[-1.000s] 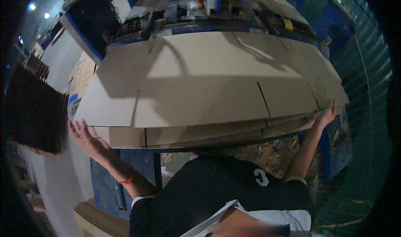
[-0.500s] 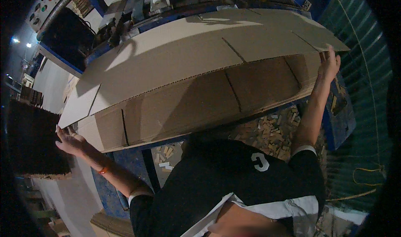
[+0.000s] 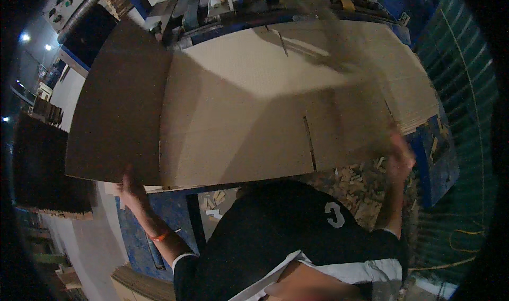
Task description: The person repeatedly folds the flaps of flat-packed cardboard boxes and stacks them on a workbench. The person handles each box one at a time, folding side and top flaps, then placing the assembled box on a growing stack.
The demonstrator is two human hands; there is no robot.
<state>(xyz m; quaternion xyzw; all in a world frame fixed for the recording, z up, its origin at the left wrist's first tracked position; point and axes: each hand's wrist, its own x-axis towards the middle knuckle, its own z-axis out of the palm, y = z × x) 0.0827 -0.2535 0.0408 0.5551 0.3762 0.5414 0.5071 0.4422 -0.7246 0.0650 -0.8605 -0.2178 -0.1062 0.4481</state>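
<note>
A large brown corrugated cardboard sheet with slots and creases spreads across in front of me. Its left panel tilts up in shadow, and its right panel is raised and smeared by motion. My left hand grips the near edge below the left panel, its thumb or a finger showing over the cardboard. At the near right corner my right hand is closed on the sheet's edge, somewhat blurred. More cardboard sheets lie beneath, their layered edges visible at the right.
Behind the cardboard stands a machine with a blue frame, and a control panel with buttons at far left. Cardboard scraps litter the floor below. A dark cardboard stack stands left; a green corrugated wall borders the right.
The sheet's near fold has opened out, and its left and right panels have swung up. My left hand moved right and slightly nearer; my right hand came down toward me and left.
</note>
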